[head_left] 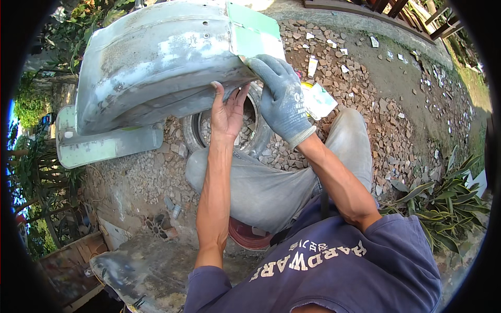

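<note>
A large curved metal fender (156,68), grey with white patches and a pale green end section, fills the upper left, raised above the ground. My left hand (228,116) is bare, palm up at the fender's lower edge, with thumb and fingers apart and fingertips against its underside. A grey-blue work glove covers my right hand (280,96). Its fingers are bent and pressed together at the edge beside the green section. Whatever may be pinched there is too small to name. Below the fender, between my legs, lies a tire (259,128).
Another grey and pale green panel (109,148) lies at the left. Broken stones (386,125) cover the ground ahead and right. Near my right knee are a white sheet (321,101) and a tube (312,67). A reddish basin (245,237) sits below me; a leafy plant (443,203) grows at right.
</note>
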A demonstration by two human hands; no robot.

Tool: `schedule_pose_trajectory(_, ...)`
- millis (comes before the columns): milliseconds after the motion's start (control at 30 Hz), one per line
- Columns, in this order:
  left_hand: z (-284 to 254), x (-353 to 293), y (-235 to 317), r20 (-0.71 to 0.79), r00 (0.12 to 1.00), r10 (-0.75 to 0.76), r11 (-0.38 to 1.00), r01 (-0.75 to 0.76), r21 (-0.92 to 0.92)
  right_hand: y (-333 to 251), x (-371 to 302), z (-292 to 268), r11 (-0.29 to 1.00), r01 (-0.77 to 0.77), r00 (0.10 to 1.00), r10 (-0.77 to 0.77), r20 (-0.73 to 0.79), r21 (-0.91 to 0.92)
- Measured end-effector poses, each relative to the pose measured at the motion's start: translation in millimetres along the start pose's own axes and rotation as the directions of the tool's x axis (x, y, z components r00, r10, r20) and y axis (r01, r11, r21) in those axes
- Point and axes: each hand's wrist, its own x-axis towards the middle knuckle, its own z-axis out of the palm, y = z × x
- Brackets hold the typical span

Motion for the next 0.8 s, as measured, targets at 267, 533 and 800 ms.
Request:
schedule_pose_trajectory(267,-2.2,-2.0,5.0,0.014,1.000,-0.003,0.999,0.003,-0.041,14.2,5.6,-28.3,0.969,-0.140,0.990,0.143,0.002,0.205)
schedule_pose_trajectory(533,5.8,-3.1,3.6,-0.018,1.000,-0.003,0.997,0.001,-0.073,50.9,66.3,-15.7,0.963,-0.259,0.950,0.242,0.197,0.067)
schedule_pose_trajectory(800,3.2,-1.2,1.7,-0.004,1.000,0.015,0.999,-0.015,-0.046,55.0,49.3,11.0,1.000,-0.014,1.000,0.014,0.028,0.028)
